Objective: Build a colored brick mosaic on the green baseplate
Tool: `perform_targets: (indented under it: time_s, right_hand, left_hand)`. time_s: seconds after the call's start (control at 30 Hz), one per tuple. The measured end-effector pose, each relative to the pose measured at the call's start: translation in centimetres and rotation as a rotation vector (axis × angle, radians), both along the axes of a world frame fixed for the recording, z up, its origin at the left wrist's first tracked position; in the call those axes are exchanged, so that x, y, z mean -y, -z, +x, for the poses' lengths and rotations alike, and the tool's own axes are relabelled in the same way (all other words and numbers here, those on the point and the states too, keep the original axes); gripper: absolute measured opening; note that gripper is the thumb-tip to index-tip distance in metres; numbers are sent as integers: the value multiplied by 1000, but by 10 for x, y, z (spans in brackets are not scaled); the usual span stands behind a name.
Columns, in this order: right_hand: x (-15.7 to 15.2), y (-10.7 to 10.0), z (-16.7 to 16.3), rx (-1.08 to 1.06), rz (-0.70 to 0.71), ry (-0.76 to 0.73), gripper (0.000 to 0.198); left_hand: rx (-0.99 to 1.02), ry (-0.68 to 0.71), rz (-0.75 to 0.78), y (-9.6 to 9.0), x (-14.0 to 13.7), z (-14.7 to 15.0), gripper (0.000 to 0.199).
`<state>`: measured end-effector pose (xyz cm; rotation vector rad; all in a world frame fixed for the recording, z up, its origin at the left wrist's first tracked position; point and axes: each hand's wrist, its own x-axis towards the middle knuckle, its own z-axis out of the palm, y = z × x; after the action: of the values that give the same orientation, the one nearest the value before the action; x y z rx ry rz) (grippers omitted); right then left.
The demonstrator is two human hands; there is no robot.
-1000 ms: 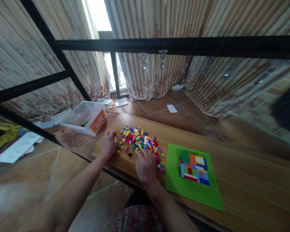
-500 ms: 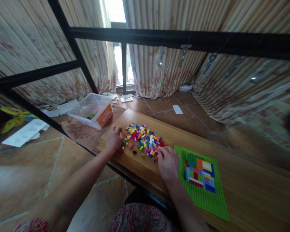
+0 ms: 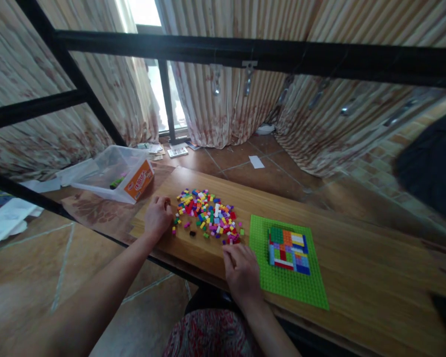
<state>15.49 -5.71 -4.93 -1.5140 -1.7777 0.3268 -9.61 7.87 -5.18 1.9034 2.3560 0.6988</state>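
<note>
loose bricks: a many-coloured pile (image 3: 204,210) was spread over the near-left part of the wooden tabletop (image 3: 364,258), between the two hands and to the left of the green baseplate (image 3: 295,288).
stray pieces: a black brick (image 3: 192,233) lay just off the pile's near edge; a white brick (image 3: 217,210) stood out within the pile.
right hand: it (image 3: 243,272) was at the pile's near right end, fingers bent and drawn together beside some pink and red bricks; whether a brick was pinched between them, i could not tell.
left hand: it (image 3: 158,218) rested at the pile's left edge, fingers curled inward; whether they were closed on anything, i could not tell.
built block: a flat patchwork of joined bricks (image 3: 288,250), with green, orange, white, red and blue parts, sat on the baseplate, well inside its edges.
clear bin: a see-through plastic box (image 3: 96,178) with an orange label (image 3: 139,182) stood beyond the left hand, a small green and dark item (image 3: 117,182) inside.
floor: a white paper (image 3: 256,161) lay on brown tiles (image 3: 29,292) beyond the tabletop.
background: a black metal bar (image 3: 215,47) crossed in front of striped curtains (image 3: 215,109).
</note>
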Motion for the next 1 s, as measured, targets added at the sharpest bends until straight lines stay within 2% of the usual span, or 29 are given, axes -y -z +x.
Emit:
perform_targets:
  time_s: [0.2, 0.4, 0.5, 0.77, 1.0]
  right_hand:
    - [-5, -5, 29, 20, -43, 120, 18]
    - [3, -1, 18, 41, -110, 166, 41]
    - [-2, 1, 12, 71, -122, 184, 45]
    - [-20, -1, -5, 33, -83, 88, 36]
    - [-19, -3, -6, -86, -31, -13, 33]
  left_hand:
    - [-15, 4, 0, -1, 0, 0, 28]
    - [-36, 18, 11, 0, -3, -2, 29]
    - [-38, 16, 13, -1, -3, -2, 29]
    - [-28, 20, 16, -2, -2, -2, 28]
    - [-16, 16, 13, 2, -1, -2, 27]
